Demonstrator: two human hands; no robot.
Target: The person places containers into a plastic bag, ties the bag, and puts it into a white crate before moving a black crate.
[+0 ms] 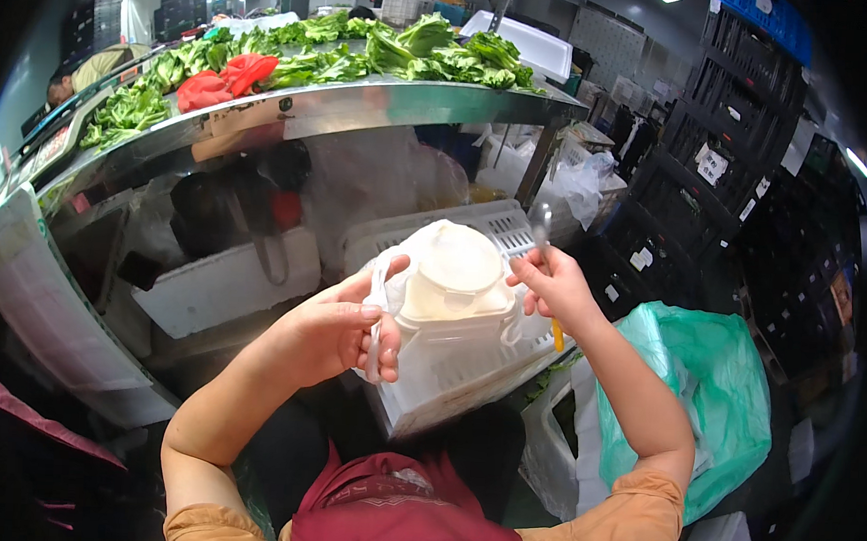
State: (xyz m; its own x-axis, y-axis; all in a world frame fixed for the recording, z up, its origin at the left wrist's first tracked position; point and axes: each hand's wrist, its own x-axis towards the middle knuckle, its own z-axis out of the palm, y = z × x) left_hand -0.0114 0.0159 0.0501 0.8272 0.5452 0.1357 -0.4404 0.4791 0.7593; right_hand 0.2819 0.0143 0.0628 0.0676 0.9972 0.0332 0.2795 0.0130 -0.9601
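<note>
My left hand point(329, 331) grips the twisted white plastic bag handle point(377, 319) beside some stacked food containers. Uppermost is a container with a round, pale lid point(463, 261); under it is a squarish container point(461, 306), with the clear bag gathered around the stack. These rest on a white slotted plastic crate point(442, 394). To the right of the stack, my right hand point(552, 286) holds a slim utensil point(544, 235), its metal end pointing up. A yellow end point(557, 335) pokes out below that hand.
Leafy greens point(414, 52) and a red plastic bag point(228, 80) lie on the steel table point(411, 106) ahead. Black crates point(708, 137) are stacked at right, near a green plastic bag point(718, 399). A foam box point(230, 283) sits beneath the table. Another person point(86, 74) bends at far left.
</note>
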